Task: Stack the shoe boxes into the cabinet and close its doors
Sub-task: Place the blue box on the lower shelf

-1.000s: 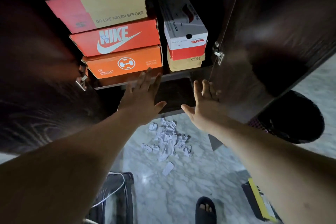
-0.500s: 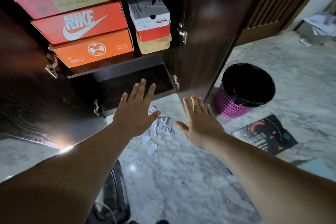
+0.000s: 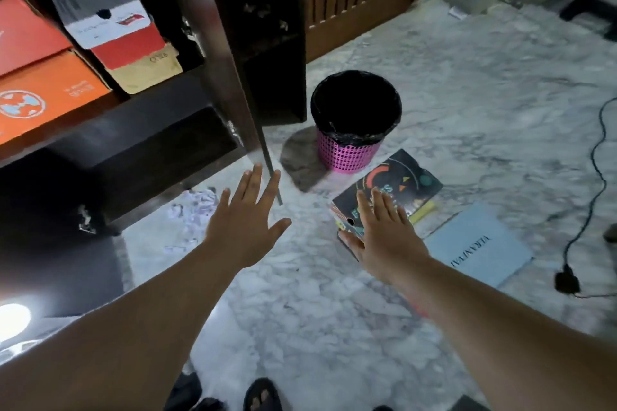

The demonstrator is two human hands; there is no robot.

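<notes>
Looking down across a marble floor (image 3: pixel 334 327) toward a dark wooden cabinet (image 3: pixel 160 130) whose doors stand open. A moment ago the view faced the shelf head-on with both hands raised at its front edge; now the view has swung right, the cabinet sits at the left edge, and more boxes lying on the floor have come into sight.

On the cabinet shelf, shoe boxes are already stacked: an orange box (image 3: pixel 46 93) under a red box (image 3: pixel 23 33) on the left, and beside them a white box (image 3: pixel 100 20) on top of a red-and-tan pair (image 3: pixel 140 57). The right-hand door (image 3: pixel 230 77) projects edge-on toward the viewer. Just beyond it stands a pink waste bin (image 3: pixel 350 130) with a black liner.

On the floor near the bin lies a dark patterned shoe box (image 3: pixel 400 187), with a pale blue flat box (image 3: pixel 480 243) just beside it, toward the right edge. Crumpled paper (image 3: pixel 197 203) lies by the cabinet base.

The left hand (image 3: pixel 247 230) hovers over the floor, fingers (image 3: pixel 250 183) spread and released, holding nothing. The right hand (image 3: pixel 384 237) reaches over the near corner of the patterned box, fingers (image 3: pixel 380 203) open and empty; whether it touches the box I cannot tell.

This suggests stacking is unfinished: the patterned box looks like the next pickup, and the doors must wait.
</notes>
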